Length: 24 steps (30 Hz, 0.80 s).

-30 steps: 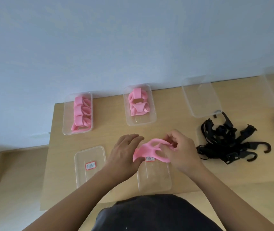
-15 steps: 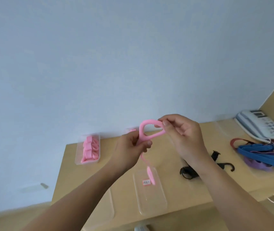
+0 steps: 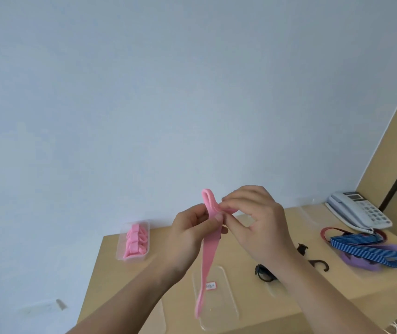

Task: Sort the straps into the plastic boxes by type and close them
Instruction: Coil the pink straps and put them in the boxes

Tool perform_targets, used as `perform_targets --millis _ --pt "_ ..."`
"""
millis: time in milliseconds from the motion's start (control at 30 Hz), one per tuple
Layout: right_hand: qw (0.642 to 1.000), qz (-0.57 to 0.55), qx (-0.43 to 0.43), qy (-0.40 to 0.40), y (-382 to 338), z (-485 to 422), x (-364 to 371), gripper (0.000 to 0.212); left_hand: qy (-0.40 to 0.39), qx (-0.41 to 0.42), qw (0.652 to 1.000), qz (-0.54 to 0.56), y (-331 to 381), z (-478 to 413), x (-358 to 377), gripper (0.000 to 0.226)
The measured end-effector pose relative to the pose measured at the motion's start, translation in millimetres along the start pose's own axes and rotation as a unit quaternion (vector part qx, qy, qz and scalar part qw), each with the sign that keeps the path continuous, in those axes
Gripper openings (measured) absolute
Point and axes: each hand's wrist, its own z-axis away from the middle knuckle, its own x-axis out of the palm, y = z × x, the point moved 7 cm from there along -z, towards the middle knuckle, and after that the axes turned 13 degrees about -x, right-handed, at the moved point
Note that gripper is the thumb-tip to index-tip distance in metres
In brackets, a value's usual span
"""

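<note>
I hold a pink strap (image 3: 207, 259) up in front of me with both hands. My left hand (image 3: 192, 233) pinches it just below a small loop at its top, and the long tail hangs down over the table. My right hand (image 3: 255, 220) grips the folded end beside that loop. A clear plastic box (image 3: 121, 247) at the table's far left holds several folded pink straps. Black hooked straps (image 3: 265, 273) lie partly hidden behind my right forearm. Blue, purple and red straps (image 3: 371, 249) are heaped at the right.
A clear lid with a small label (image 3: 219, 300) lies flat near the table's front edge, under the hanging strap. A second lid (image 3: 158, 319) peeks out beside my left forearm. A grey desk phone (image 3: 359, 210) sits at the far right corner by a wooden door.
The view has tilted up from the table. My hands lifted the pink strap, unfolded it so that its tail now hangs long, and narrowed the loop at the top.
</note>
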Motion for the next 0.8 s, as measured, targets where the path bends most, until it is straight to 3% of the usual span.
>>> perform_targets --millis 300,533,800 --pt "0.997 -0.007 -0.064 -0.031 25.2 2.1 -16.7 0.021 0.070 -0.013 0.996 0.053 2.2 -11.0 32.8 0.026" --pt "0.997 -0.061 -0.015 -0.052 63.1 19.0 -43.9 0.022 0.113 -0.034 0.993 0.030 -9.6 -28.2 73.8 0.026" --pt "0.992 -0.022 -0.020 -0.119 93.0 29.4 -50.7 0.027 0.137 -0.026 0.990 0.015 -10.1 -39.8 99.5 0.029"
